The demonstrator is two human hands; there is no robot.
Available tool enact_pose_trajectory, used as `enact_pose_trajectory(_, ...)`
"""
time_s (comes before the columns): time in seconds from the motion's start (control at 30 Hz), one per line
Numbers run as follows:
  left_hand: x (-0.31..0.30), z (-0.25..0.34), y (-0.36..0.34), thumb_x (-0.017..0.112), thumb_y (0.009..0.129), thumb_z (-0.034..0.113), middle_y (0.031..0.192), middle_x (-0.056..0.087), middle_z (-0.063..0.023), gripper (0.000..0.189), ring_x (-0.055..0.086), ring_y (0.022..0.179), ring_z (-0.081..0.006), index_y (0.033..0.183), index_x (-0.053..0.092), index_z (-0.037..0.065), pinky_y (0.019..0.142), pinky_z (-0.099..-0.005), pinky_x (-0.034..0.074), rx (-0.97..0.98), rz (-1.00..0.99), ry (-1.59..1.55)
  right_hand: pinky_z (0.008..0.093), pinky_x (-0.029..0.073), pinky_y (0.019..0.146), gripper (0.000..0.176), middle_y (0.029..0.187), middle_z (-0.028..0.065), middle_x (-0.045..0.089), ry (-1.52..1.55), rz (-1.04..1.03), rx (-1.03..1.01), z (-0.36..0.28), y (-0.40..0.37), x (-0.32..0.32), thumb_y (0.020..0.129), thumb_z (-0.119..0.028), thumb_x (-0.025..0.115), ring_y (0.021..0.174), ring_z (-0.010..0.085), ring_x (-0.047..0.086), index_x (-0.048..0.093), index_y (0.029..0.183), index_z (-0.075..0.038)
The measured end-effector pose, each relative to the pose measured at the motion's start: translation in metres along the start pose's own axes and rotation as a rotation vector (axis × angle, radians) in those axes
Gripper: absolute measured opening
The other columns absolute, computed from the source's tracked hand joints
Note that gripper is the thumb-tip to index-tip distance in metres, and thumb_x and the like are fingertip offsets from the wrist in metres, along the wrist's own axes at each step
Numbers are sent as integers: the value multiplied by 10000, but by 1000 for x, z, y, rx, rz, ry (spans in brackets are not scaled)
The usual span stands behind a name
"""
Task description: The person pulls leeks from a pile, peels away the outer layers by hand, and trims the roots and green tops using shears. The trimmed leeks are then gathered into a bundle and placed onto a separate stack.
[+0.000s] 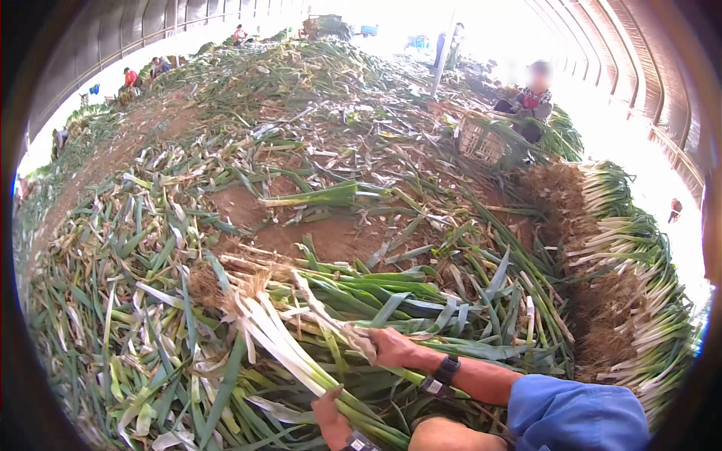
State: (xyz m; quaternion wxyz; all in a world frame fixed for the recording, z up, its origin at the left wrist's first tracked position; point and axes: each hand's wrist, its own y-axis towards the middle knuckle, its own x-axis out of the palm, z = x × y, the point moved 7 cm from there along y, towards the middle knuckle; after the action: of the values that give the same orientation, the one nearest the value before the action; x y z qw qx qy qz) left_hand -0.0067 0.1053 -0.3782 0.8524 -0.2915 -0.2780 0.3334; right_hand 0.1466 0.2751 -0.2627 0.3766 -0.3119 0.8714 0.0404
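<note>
My left hand is closed around a small bunch of long green onions. Their white stalks slant up and left to shaggy roots. Higher and to the right, my right hand is closed on a pale, limp outer leaf that stretches toward the root end. Behind the bunch lies a heap of untrimmed green onions, their roots to the left. My fingertips are partly hidden.
Stripped leaves litter the soil all around. Trimmed green onions line the right side in a long row. A person sits by a crate farther back; a post stands nearby.
</note>
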Motion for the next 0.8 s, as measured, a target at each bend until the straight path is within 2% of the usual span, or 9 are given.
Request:
enact_pose_trajectory(0.1,25,0,-26,632,759,-9,985,665,-215,537,677,793,-304,1274,499,-87,742,-406,561,-174,-192,-491,484,525,710,380,824,271,673,-29,-102,-55,-12,-5,21,826,-304,689,780,422,687,613,981,34)
enact_pose_trajectory(0.13,22,-12,-13,577,889,71,1047,650,-192,386,681,869,-312,1235,532,-94,812,-466,566,-140,-287,-431,490,520,708,390,815,271,669,0,-172,-42,-21,-12,31,824,-326,707,771,414,687,603,949,28)
enact_pose_trajectory(0.23,34,-5,-12,605,822,32,1068,661,-177,529,679,925,-288,1332,482,-37,813,-403,565,-63,-438,-498,492,524,724,392,852,272,668,-130,-206,30,-9,-23,70,788,-312,723,783,424,674,607,951,25)
enact_pose_trajectory(0.27,28,-8,-17,620,841,59,1102,652,-133,491,670,965,-266,1320,524,5,837,-380,557,-148,-352,-383,497,525,731,396,861,278,669,-49,-185,-57,-7,-23,69,779,-314,727,801,438,669,610,955,21)
enact_pose_trajectory(0.3,21,-20,-7,648,871,125,1107,650,-117,451,667,957,-250,1300,558,23,828,-366,550,-68,-359,-341,503,527,737,400,870,284,670,42,-192,-137,-2,-26,64,769,-315,731,819,452,665,614,958,17)
enact_pose_trajectory(0.43,4,-54,14,628,922,191,1045,675,-161,296,672,916,-234,1124,638,-26,813,-350,553,-48,-339,-231,517,519,739,388,864,279,673,-271,-446,105,7,-51,48,755,-294,719,839,460,656,616,975,8)
enact_pose_trajectory(0.47,14,-61,13,659,873,200,1025,689,-179,384,685,916,-285,1151,622,-61,833,-380,563,-208,-347,-491,522,514,724,374,848,276,669,-287,-412,129,9,-57,40,754,-289,716,823,459,653,610,956,7)
enact_pose_trajectory(0.57,41,-40,-10,683,818,221,1046,687,-196,476,685,940,-311,1180,607,-78,869,-417,569,-288,-599,-549,537,500,690,337,801,268,656,-347,-306,140,11,-53,23,764,-275,697,779,455,644,594,922,5)
enact_pose_trajectory(0.8,37,-54,-5,656,789,204,1127,646,-236,562,646,1063,-355,1248,546,-100,927,-474,550,-338,-644,-632,532,525,770,333,879,292,685,-475,-296,183,12,-30,14,782,-254,643,852,456,673,665,895,59)
